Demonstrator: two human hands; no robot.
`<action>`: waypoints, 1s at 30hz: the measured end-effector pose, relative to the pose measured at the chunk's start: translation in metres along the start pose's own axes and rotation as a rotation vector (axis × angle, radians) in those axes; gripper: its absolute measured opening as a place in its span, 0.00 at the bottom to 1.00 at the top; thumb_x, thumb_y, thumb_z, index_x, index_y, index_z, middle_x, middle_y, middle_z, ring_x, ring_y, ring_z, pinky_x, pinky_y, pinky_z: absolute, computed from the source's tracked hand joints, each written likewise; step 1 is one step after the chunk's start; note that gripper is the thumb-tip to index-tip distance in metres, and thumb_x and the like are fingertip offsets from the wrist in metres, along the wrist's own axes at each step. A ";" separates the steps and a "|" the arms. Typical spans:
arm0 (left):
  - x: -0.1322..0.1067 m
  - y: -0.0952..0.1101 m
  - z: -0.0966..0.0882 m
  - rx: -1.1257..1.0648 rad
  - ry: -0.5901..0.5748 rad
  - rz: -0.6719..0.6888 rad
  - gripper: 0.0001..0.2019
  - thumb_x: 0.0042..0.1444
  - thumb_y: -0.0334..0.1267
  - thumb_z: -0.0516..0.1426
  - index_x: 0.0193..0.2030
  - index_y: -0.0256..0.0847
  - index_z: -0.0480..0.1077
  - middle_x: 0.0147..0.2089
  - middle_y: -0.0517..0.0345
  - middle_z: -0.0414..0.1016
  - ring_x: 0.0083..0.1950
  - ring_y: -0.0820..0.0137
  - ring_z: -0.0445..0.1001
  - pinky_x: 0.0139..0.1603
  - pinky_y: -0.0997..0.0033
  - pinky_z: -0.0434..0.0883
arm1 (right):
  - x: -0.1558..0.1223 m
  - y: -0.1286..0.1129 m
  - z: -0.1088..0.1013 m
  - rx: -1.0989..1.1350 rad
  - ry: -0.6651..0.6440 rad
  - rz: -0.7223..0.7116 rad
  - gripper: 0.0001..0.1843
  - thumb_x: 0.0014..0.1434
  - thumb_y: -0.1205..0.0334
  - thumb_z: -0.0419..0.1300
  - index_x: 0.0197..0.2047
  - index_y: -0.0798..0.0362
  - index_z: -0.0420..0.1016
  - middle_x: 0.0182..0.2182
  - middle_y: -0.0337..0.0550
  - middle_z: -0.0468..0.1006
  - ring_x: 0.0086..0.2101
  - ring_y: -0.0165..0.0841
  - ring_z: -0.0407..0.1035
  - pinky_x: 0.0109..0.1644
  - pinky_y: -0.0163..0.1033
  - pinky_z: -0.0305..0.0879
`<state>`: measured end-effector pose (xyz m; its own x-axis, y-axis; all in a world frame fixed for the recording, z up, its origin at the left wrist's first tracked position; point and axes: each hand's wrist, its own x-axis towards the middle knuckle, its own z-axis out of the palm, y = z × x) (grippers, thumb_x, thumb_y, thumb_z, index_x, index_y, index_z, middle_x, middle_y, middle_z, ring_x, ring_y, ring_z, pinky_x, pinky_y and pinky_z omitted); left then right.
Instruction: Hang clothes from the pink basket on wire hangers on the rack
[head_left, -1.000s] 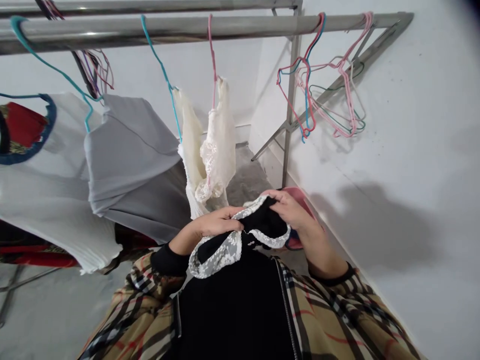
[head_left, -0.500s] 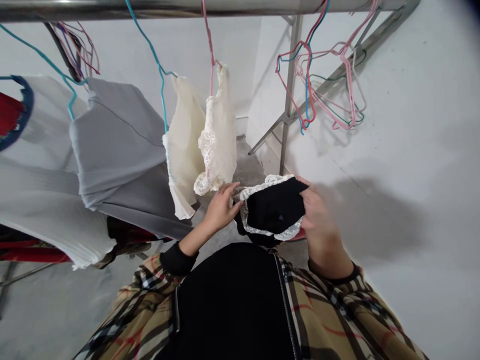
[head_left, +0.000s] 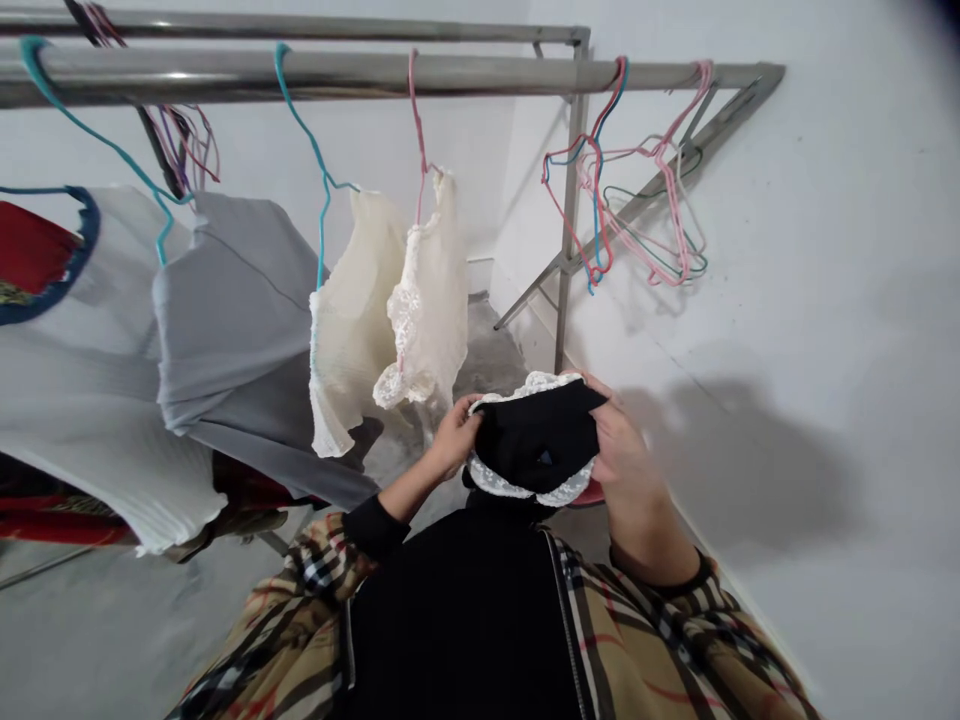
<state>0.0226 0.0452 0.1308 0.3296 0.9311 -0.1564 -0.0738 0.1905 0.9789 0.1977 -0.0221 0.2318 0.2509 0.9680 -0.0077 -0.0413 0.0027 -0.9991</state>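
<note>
Between my hands, low in front of my body, is a black garment (head_left: 536, 430) with a white lace edge; its kind is not clear. My left hand (head_left: 455, 440) pinches its left edge between thumb and fingers. Around its right edge my right hand (head_left: 616, 440) is closed, with some fingers hidden behind the cloth. The garment is spread taut, and dark cloth hangs beneath it. Just beyond my left hand hangs a cream lace-trimmed garment (head_left: 435, 290) on a pink hanger (head_left: 418, 130).
A metal rail (head_left: 345, 78) crosses overhead. From it hang a cream pleated garment (head_left: 360, 310) on a blue hanger (head_left: 321, 170), a grey garment (head_left: 232, 300) and a pale pleated one (head_left: 90, 400). Several bare hangers (head_left: 667, 200) hang at right beside the white wall (head_left: 840, 250).
My left hand has shifted its hold onto the garment's left edge, and the cloth is spread wider. The view has tilted up, so more of the rail shows.
</note>
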 end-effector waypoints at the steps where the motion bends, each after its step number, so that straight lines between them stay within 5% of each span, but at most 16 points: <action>1: -0.001 0.007 -0.001 -0.110 -0.039 -0.062 0.19 0.52 0.44 0.62 0.49 0.37 0.70 0.38 0.56 0.77 0.37 0.70 0.73 0.40 0.73 0.68 | 0.002 0.001 -0.003 -0.008 0.010 -0.014 0.17 0.57 0.46 0.55 0.43 0.47 0.73 0.31 0.42 0.78 0.38 0.40 0.74 0.38 0.43 0.69; 7: -0.022 0.059 -0.025 -0.159 -0.355 -0.299 0.17 0.43 0.44 0.69 0.34 0.33 0.74 0.26 0.59 0.75 0.26 0.75 0.71 0.31 0.76 0.67 | 0.022 0.013 -0.027 0.075 0.023 -0.022 0.10 0.52 0.57 0.59 0.39 0.46 0.71 0.35 0.38 0.78 0.36 0.36 0.73 0.41 0.40 0.68; 10: -0.037 0.083 -0.036 -0.201 -0.316 -0.293 0.16 0.44 0.45 0.69 0.31 0.34 0.73 0.25 0.59 0.75 0.26 0.75 0.72 0.30 0.77 0.68 | 0.035 0.023 -0.044 -0.062 -0.047 0.014 0.12 0.51 0.58 0.60 0.40 0.49 0.72 0.32 0.36 0.77 0.33 0.32 0.71 0.38 0.37 0.66; 14: -0.054 0.105 -0.038 -0.284 -0.247 -0.231 0.16 0.44 0.45 0.68 0.34 0.35 0.75 0.27 0.57 0.77 0.27 0.73 0.74 0.32 0.76 0.70 | 0.054 0.009 -0.067 -0.446 -0.387 0.053 0.17 0.50 0.54 0.65 0.41 0.55 0.76 0.30 0.38 0.76 0.30 0.30 0.68 0.34 0.36 0.64; 16: -0.059 0.108 -0.035 -0.294 -0.238 -0.201 0.15 0.45 0.45 0.68 0.32 0.35 0.74 0.24 0.60 0.74 0.25 0.75 0.71 0.27 0.79 0.68 | 0.070 -0.012 -0.074 -0.525 -0.272 -0.101 0.18 0.51 0.50 0.64 0.40 0.55 0.76 0.31 0.40 0.76 0.30 0.30 0.68 0.36 0.37 0.65; 19: -0.061 0.107 -0.032 -0.266 -0.251 -0.170 0.15 0.47 0.45 0.67 0.28 0.35 0.72 0.21 0.63 0.70 0.21 0.79 0.66 0.23 0.81 0.63 | 0.110 -0.043 -0.074 -0.596 0.243 -0.421 0.17 0.55 0.49 0.60 0.38 0.54 0.74 0.31 0.41 0.75 0.30 0.31 0.67 0.38 0.39 0.66; 21: -0.061 0.103 -0.031 -0.243 -0.260 -0.168 0.15 0.48 0.46 0.67 0.27 0.35 0.72 0.21 0.63 0.69 0.21 0.79 0.65 0.22 0.81 0.62 | 0.143 -0.056 -0.068 -0.729 0.470 -0.540 0.17 0.55 0.50 0.60 0.41 0.54 0.73 0.34 0.43 0.74 0.33 0.33 0.68 0.43 0.42 0.67; 25: -0.062 0.097 -0.032 -0.231 -0.268 -0.165 0.14 0.48 0.46 0.66 0.29 0.35 0.73 0.23 0.61 0.72 0.23 0.77 0.68 0.25 0.79 0.65 | 0.193 -0.062 -0.054 -0.987 0.510 -0.476 0.14 0.52 0.58 0.60 0.42 0.54 0.73 0.35 0.47 0.75 0.40 0.40 0.69 0.48 0.48 0.65; 30: -0.064 0.094 -0.035 -0.248 -0.246 -0.167 0.14 0.49 0.46 0.66 0.30 0.35 0.73 0.24 0.60 0.74 0.24 0.76 0.70 0.27 0.79 0.67 | 0.212 -0.067 -0.042 -0.890 0.480 -0.476 0.13 0.60 0.59 0.50 0.40 0.56 0.73 0.33 0.48 0.75 0.38 0.40 0.69 0.47 0.47 0.64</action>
<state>-0.0383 0.0139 0.2285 0.5700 0.7842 -0.2454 -0.2153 0.4307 0.8764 0.2939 0.1725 0.2950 0.4125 0.7182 0.5604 0.8171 -0.0198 -0.5762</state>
